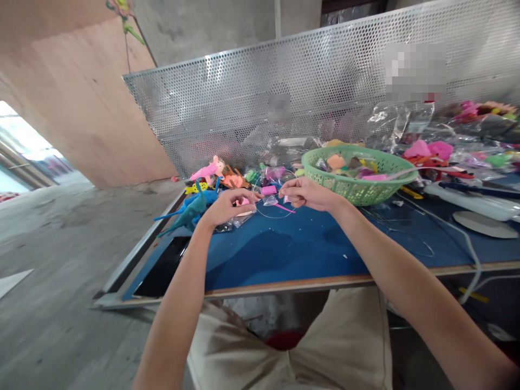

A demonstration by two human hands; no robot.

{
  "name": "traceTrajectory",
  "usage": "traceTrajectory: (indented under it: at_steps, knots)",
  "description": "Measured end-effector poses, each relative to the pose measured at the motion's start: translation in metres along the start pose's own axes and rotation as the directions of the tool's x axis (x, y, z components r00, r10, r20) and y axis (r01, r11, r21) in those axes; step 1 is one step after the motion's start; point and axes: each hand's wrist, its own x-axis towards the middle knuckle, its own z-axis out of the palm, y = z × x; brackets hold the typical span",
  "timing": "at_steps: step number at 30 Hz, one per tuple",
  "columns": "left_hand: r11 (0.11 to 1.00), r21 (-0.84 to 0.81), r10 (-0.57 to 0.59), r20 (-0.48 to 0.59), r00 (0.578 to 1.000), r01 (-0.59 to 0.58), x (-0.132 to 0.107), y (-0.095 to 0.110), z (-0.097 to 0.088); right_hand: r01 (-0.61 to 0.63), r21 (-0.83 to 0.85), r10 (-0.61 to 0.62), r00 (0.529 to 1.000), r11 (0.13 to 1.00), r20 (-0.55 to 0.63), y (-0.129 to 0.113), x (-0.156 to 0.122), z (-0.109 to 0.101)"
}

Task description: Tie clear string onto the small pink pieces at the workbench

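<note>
Blur leaves it unclear whether left hand (pixel 231 204) and right hand (pixel 305 193) both pinch the thin loop (pixel 274 218).

The thin loop (pixel 272 217) looks smooth, the basket (pixel 345 187) plastic, the screen (pixel 317 76) perforated metal, the floor (pixel 73 260) matt concrete

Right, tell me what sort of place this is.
Probably a toy workshop: a blue-topped worktable bears colourful animal-shaped toys and a light-green openwork plastic basket of small coloured pieces.
</note>
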Motion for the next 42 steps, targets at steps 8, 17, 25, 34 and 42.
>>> traceTrajectory:
  at_steps: [8, 17, 25, 34, 42]
  knots:
    - [0.998, 0.041, 0.044, -0.073, 0.996, -0.042, 0.002, 0.003, 0.001, -0.022, -0.067, 0.020, 0.999, 0.998, -0.030, 0.000, 0.001, 0.002]
    - [0.998, 0.063, 0.011, -0.124, 0.992, -0.003, 0.001, -0.004, -0.001, 0.090, -0.247, -0.116, 0.989, 0.965, -0.091, -0.002, -0.001, 0.003]
    - [0.991, 0.132, 0.031, -0.268, 0.963, 0.005, 0.002, -0.003, -0.002, 0.123, -0.476, -0.233, 0.956, 0.871, -0.180, -0.009, -0.003, 0.011]
    - [0.994, 0.088, -0.029, -0.367, 0.930, 0.066, 0.002, -0.007, -0.004, 0.225, -0.474, -0.370, 0.899, 0.851, -0.236, 0.000, 0.001, 0.009]
    - [0.981, 0.082, -0.127, -0.415, 0.901, 0.176, 0.004, -0.011, 0.000, 0.152, -0.676, -0.459, 0.836, 0.721, -0.302, 0.000, 0.001, 0.015]
